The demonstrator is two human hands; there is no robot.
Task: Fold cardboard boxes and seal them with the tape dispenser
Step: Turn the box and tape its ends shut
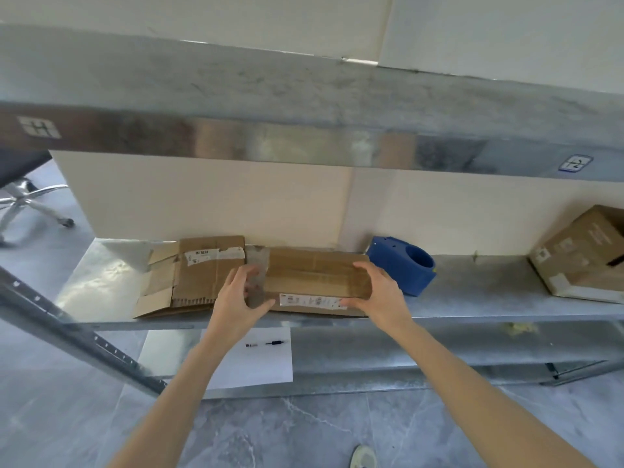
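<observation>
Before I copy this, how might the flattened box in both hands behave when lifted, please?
Thin and flat, the flattened box is probably light. Its creases suggest it may bend or open; the left hand and right hand grip opposite ends.

The one wide-angle head camera looks forward and down from above the person's arms, near a grey galvanised metal shelf rack, its middle shelf centred where the left hand and right hand hold a flattened brown cardboard box, with marbled grey floor below.
</observation>
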